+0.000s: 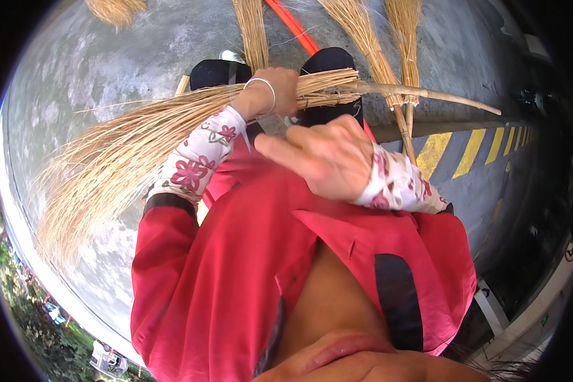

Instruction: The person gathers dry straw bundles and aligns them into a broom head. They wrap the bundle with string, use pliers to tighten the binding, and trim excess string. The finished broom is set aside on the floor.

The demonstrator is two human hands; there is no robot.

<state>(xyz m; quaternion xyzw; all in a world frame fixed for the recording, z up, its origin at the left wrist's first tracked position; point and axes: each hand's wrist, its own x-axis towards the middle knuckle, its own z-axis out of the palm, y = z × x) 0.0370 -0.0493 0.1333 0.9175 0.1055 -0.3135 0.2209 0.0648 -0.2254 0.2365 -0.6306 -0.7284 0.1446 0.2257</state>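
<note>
Above a grey floor (172,38), the left hand (280,91) wraps its fingers around a straw broom (140,135); cannot tell whether the right hand (328,158) pinches anything between its fingers

Head-worn fisheye, close above red jacket (229,267), facing steeply down toward grey floor (63,83).

My right hand (331,156) is blurred; I can't tell whether it pinches anything. My left hand (277,90) hides part of the broom (143,134). The top edge cuts off the red pole (293,27) and a straw bundle (117,10).
</note>
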